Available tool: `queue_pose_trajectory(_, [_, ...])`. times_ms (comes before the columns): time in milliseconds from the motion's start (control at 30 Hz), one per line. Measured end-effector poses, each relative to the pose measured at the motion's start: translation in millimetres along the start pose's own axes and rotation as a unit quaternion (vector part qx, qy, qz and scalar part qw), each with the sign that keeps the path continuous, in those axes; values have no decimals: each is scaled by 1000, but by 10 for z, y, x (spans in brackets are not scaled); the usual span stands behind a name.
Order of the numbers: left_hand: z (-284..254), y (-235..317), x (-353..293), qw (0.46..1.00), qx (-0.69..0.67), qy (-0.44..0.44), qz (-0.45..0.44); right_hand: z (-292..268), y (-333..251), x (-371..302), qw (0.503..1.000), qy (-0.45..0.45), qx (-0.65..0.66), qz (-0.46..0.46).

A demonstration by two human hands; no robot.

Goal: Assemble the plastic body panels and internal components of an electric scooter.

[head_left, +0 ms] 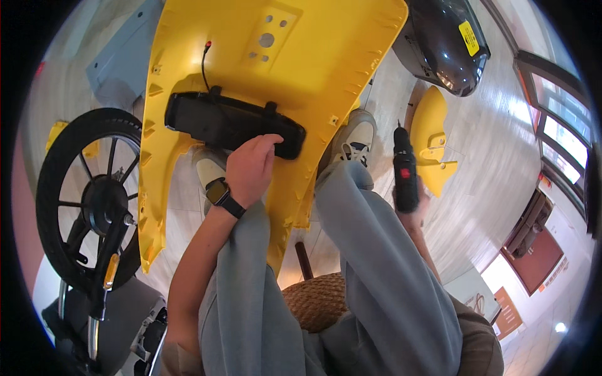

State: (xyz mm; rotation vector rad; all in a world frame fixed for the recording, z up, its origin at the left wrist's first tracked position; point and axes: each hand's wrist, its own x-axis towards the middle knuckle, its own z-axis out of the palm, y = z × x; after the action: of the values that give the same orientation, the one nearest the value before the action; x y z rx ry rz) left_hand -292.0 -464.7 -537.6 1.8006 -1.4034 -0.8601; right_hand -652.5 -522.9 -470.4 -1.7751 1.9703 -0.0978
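A large yellow plastic panel (332, 56) stands in front of me, its inner side toward me. Across its lower part lies a long black housing (238, 125), with a short black cable (204, 66) ending in a red tip. My left hand (251, 166) is over the housing's right end, fingers closed in a pinch; whatever is between them is too small to make out. Out to the right, my right hand (417, 213) grips a black cordless screwdriver (406, 172), its bit pointing away from me, apart from the panel.
A spoked wheel with a black tyre (47, 194) stands at left, near a grey panel (122, 59). To the right are a curved yellow piece (429, 135) and a glossy black shell (445, 44). My shoes (357, 135) are beside the yellow panel; a woven stool (316, 301) is below me.
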Motion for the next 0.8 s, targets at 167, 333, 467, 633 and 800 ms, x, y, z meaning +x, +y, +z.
queue_pose_trajectory(167, [-18, -26, -25, 995, 55, -85, -7, -1002, -1112, 292, 986, -100, -41, -125])
queue_pose_trajectory(333, [-83, -197, -247, 986, 118, -121, -5, -1300, -2507, 588, 792, -135, -290, -520])
queue_pose_trajectory(467, [-114, -199, -253, 961, 190, -198, -15, -1092, -3053, 703, 644, -210, -439, -590])
queue_pose_trajectory(633, [-140, -174, -211, 954, 205, -219, 5, -358, -3114, 962, 564, -193, -459, -659])
queue_pose_trajectory(800, [-162, -172, -258, 947, 204, -246, -6, 219, -3057, 1117, 533, -220, -427, -697])
